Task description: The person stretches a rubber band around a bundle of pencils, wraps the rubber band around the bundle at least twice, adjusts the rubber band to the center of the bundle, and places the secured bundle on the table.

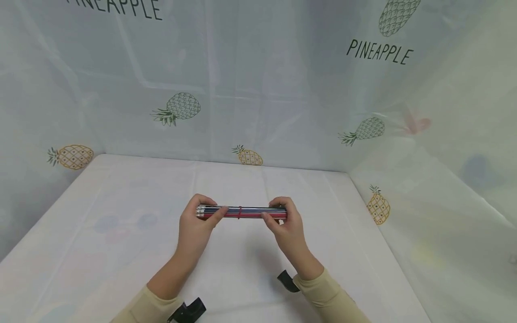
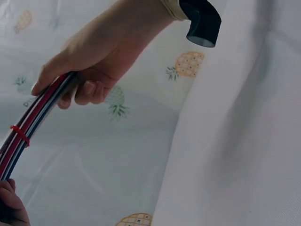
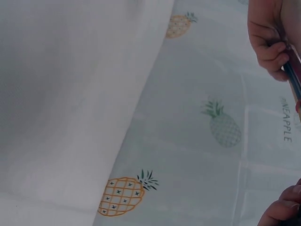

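Observation:
A bundle of pencils (image 1: pixel 252 212) in dark, red and blue colours is held level above the white table. A thin red band (image 1: pixel 239 213) goes round its middle. Near the silver ends on the left, my left hand (image 1: pixel 194 231) grips the bundle, thumb on the near side. My right hand (image 1: pixel 290 229) holds the other end the same way. The left wrist view shows the pencils (image 2: pixel 33 115) slanting between both hands, and the band (image 2: pixel 20 135) around them. In the right wrist view only a strip of the bundle appears at the right edge, largely cut off.
A white-covered table (image 1: pixel 133 202) lies beneath the hands. Behind it and to the right hangs a pale curtain (image 1: pixel 262 67) printed with pineapples. Black wrist mounts (image 1: pixel 193 310) show near both sleeves.

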Demonstrator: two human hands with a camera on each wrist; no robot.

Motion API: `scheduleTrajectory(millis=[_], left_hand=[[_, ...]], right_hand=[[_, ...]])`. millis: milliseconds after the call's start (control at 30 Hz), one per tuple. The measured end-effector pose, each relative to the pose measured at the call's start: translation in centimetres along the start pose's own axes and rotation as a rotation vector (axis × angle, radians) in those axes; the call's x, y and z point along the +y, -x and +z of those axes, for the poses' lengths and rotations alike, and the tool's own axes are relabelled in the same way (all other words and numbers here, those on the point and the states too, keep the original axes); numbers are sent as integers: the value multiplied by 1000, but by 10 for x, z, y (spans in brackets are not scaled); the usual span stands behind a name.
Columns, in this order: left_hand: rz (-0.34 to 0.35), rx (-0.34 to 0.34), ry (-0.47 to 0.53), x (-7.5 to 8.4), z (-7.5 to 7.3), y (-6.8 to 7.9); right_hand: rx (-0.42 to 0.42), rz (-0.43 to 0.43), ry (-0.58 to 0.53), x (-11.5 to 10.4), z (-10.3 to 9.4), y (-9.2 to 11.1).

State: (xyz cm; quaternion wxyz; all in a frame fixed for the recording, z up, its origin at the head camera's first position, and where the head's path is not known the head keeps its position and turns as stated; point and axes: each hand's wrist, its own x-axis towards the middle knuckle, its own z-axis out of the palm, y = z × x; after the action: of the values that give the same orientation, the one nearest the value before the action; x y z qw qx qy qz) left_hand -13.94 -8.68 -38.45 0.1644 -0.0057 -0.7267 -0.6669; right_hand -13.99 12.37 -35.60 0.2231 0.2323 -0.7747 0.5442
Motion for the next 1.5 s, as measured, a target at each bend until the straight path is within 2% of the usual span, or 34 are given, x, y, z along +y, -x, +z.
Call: scheduleTrajectory(millis=[133,233,300,467,533,633,800,933,1133,1333,1500], left_hand=[[-25,-8,-38,0,-3,-1],[-31,-6,-27,-1,-4,-2],[-26,0,-3,-2,-3,-3],[-4,15,140,-6,-2,-8],[-11,6,190,-9,-2,-11],[-47,-20,205,-14,-3,-15],[-122,-55,157,-27,-8,-22],[-163,-96,76,-40,-13,-27],[-188,-161,-73,-54,-20,-37],[-226,-199,-173,-66,-25,-50],[-204,-252,-272,-76,-28,-61]], right_hand=[[-34,149,11,-2,-2,-1],[-38,216,-2,1,-2,-2],[-22,232,-29,8,-2,-2],[39,298,-127,37,-1,-2],[58,335,-153,46,-2,-2],[78,390,-196,53,-3,-4],[83,508,-244,66,-3,-7],[59,583,-259,79,-2,-10],[-1,662,-188,97,0,-14],[-91,706,-134,113,-1,-18],[-182,707,-85,127,-2,-25]])
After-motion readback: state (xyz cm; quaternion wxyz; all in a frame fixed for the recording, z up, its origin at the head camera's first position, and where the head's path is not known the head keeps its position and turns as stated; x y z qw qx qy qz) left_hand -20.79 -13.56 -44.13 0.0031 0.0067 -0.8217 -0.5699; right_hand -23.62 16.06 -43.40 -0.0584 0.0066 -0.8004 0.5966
